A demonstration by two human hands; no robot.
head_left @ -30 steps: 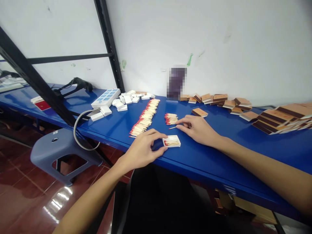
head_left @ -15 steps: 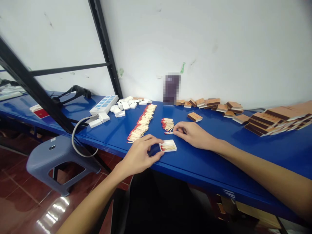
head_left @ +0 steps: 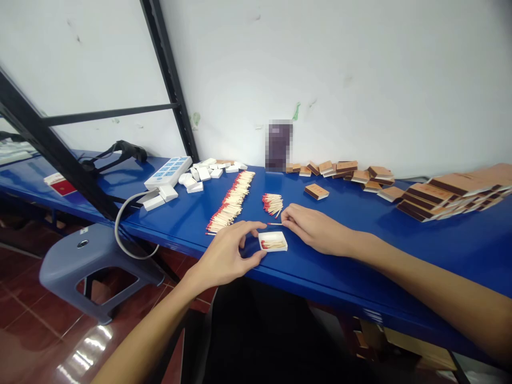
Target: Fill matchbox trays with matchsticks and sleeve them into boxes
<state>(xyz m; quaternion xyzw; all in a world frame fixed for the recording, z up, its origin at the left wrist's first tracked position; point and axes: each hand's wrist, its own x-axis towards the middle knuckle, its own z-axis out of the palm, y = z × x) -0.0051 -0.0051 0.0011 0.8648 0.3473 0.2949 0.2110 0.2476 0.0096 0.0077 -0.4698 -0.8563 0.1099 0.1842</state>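
A small white matchbox tray point(head_left: 283, 245) lies on the blue table with a few red-headed matches point(head_left: 272, 245) inside. The thumb and index finger of my left hand point(head_left: 230, 249) are bent around its left end, steadying it. In a pinch, my right hand point(head_left: 310, 223) holds a single match point(head_left: 274, 224) just above the tray's far side, its red head pointing left. Beyond that hand is a small pile of matches point(head_left: 272, 204). A long row of matches point(head_left: 232, 202) stretches away to the left, heads facing left.
Several white trays point(head_left: 204, 173) lie at the back left beside a power strip point(head_left: 168, 173). One brown matchbox sleeve point(head_left: 317, 191) sits behind my right hand. More sleeves point(head_left: 340, 168) line the wall, with a stack point(head_left: 440, 194) at right. A stool point(head_left: 96, 261) stands left of the table.
My right hand has drawn a match away from the small pile and brought it nearer the tray. My left hand stays at the tray's left end.
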